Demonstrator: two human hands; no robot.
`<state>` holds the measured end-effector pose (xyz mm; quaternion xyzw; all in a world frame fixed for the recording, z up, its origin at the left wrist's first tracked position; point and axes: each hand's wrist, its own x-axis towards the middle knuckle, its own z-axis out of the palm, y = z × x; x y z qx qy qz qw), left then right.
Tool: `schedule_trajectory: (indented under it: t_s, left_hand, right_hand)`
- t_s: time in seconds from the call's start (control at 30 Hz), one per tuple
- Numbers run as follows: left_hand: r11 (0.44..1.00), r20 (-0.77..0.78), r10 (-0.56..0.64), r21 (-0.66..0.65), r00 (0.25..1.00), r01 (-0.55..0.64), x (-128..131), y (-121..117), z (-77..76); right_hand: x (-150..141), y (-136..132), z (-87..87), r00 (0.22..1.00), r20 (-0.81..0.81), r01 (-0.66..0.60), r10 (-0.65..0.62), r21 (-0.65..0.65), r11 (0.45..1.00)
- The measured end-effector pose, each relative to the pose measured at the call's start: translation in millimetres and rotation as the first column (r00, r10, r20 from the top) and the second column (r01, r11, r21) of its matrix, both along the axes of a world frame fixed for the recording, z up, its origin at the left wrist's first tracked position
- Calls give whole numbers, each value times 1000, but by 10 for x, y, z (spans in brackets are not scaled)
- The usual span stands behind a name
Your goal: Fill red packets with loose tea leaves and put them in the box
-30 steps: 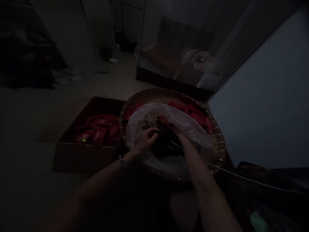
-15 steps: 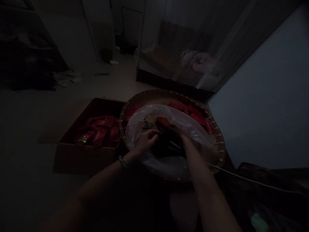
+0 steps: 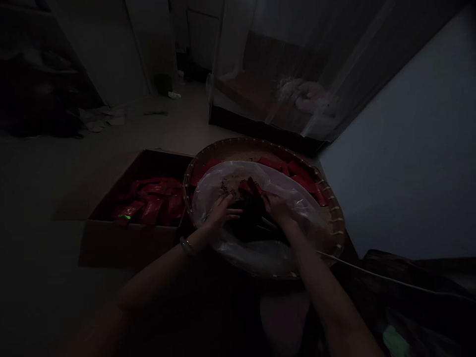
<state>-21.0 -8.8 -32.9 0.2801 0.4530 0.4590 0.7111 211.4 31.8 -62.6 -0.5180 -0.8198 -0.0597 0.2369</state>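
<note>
A round woven bamboo tray (image 3: 336, 213) holds an open clear plastic bag (image 3: 208, 186) with a dark heap (image 3: 249, 213) in it, perhaps loose tea leaves; the dim light hides its detail. Over the heap's left side is my left hand (image 3: 221, 213), its fingers spread and nothing in them. At the heap's far right, my right hand (image 3: 277, 206) has its fingers curled at the end of a small red packet (image 3: 254, 186). A pale, thin tool (image 3: 269, 224) lies partly in the heap below that hand. Dark crumbs are scattered beyond my left fingers.
More red packets (image 3: 303, 176) lie along the tray's far right side. To the left stands an open cardboard box (image 3: 126, 243) with several red packets (image 3: 152, 208) inside. A white cord (image 3: 372, 272) runs off to the right. Behind is a netted bed (image 3: 275, 94); a wall (image 3: 409, 148) rises right.
My left hand has shifted slightly left and spread its fingers. My right hand has drawn a little back toward me, and the red packet now stands more tilted at its fingertips.
</note>
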Motion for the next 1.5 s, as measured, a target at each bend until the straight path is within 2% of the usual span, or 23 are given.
schedule_trajectory:
  t_s: [0.07,0.17,0.23,0.3,0.37,0.47,0.57,0.63,0.73,0.87,0.97,1.07,1.2,1.33,1.4,1.5]
  left_hand:
    - [997,89,-43,-67,995,49,-16,4,15]
    - [987,184,-84,-117,979,107,-37,4,35]
    - [988,219,-56,-131,974,87,-46,6,43]
    - [988,242,-32,-137,970,67,-50,5,45]
    - [991,239,-30,-119,971,60,-47,-3,42]
    - [999,188,9,-48,982,0,-38,-33,39]
    - [1000,175,2,10,985,-4,-30,-61,48]
    - [1000,154,-14,21,988,11,-26,-66,60]
    - [1000,69,9,21,998,-11,-23,-57,82]
    - [996,-35,80,41,996,-79,-34,-35,102]
    - [992,-42,122,39,992,-120,-42,-18,85]
    - [990,-53,142,33,988,-140,-31,-11,47]
    - [994,-79,77,82,994,-71,-18,-23,21]
    - [990,-119,86,117,989,-72,-40,-32,19]
    - [990,-120,87,117,989,-73,-51,-28,4]
    - [988,-105,83,137,991,-68,-55,-15,-37]
  right_hand:
    - [-74,-173,55,998,-26,-49,49,20,999]
    - [-213,-393,127,976,-87,-198,198,3,980]
    - [-285,-493,163,957,-113,-274,269,-32,961]
    - [-325,-547,191,948,-145,-294,283,-65,954]
    - [-340,-559,212,948,-207,-264,242,-89,960]
    - [-359,-522,219,922,-372,-166,111,-118,979]
    - [-402,-473,199,803,-587,-60,-101,-248,967]
    - [-438,-463,196,672,-698,-89,-246,-406,910]
    - [-480,-493,241,518,-772,-260,-368,-552,792]
    - [-499,-560,321,396,-832,-453,-389,-545,706]
    - [-510,-568,312,348,-852,-532,-391,-522,667]
    - [-525,-540,279,318,-863,-527,-393,-506,683]
    - [-505,-521,318,292,-866,-495,-405,-499,711]
    - [-452,-554,408,199,-874,-587,-444,-469,660]
    - [-447,-565,401,197,-879,-586,-434,-460,667]
    - [-458,-534,295,228,-874,-503,-428,-482,717]
